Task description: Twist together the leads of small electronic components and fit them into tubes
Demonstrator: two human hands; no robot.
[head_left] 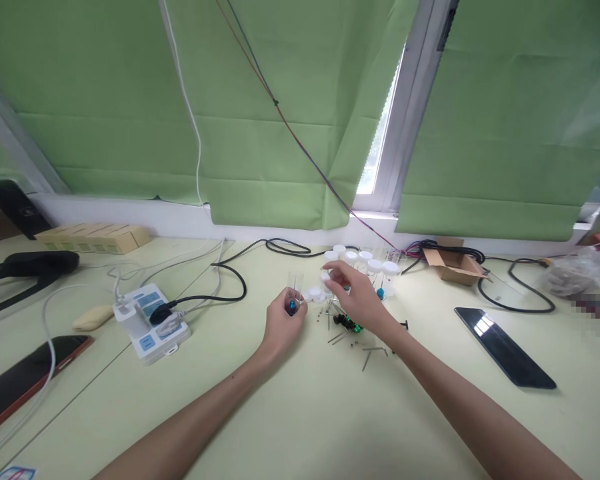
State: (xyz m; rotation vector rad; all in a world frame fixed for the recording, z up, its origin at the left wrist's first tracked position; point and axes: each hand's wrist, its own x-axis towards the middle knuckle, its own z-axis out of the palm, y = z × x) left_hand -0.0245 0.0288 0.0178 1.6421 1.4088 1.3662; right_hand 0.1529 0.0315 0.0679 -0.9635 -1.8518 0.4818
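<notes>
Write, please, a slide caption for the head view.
A left hand holds a clear tube while the right hand is beside white-lidded containers on a pale table.

Stretches the bare left forearm (200, 410) and right forearm (460, 397) forward, slanting them inward toward each other. Curls the fingers and thumb of the left hand (283, 320) into a rounded grip. Holds the right hand (357, 297) slightly higher in view, pointing it leftward, with thumb and index finger close together.
</notes>
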